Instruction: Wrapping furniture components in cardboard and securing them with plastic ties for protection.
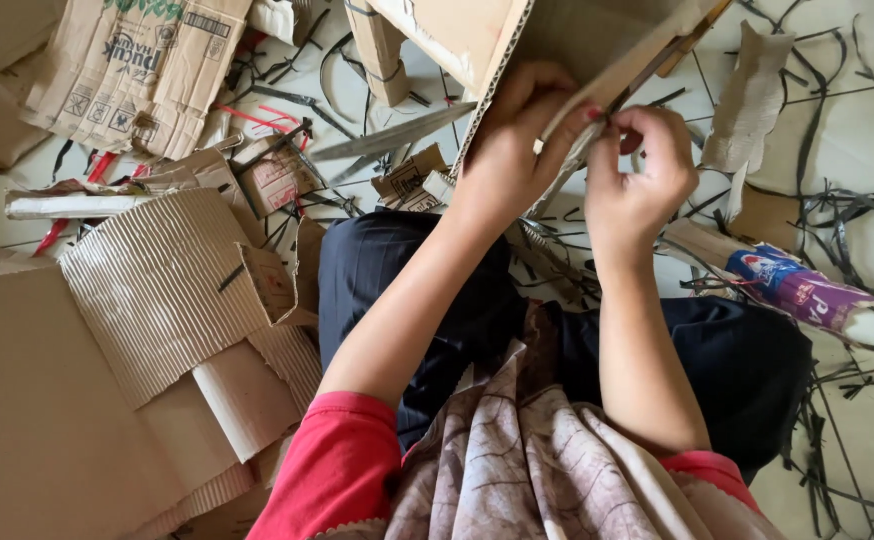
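A large brown corrugated cardboard box piece (517,35) is held up in front of me at the top centre. My left hand (512,150) grips its lower edge, thumb pressed against a cardboard flap (627,70). My right hand (637,175) pinches the same flap edge between thumb and fingers, just right of the left hand. Both forearms reach up from my lap, with red sleeves and dark trousers below.
Flattened cardboard sheets (147,290) pile on the floor at left, with a printed box (137,70) behind. A long knife blade (397,135) lies on the tiles. A purple and blue wrapper (807,290) and black plastic straps (847,210) lie right.
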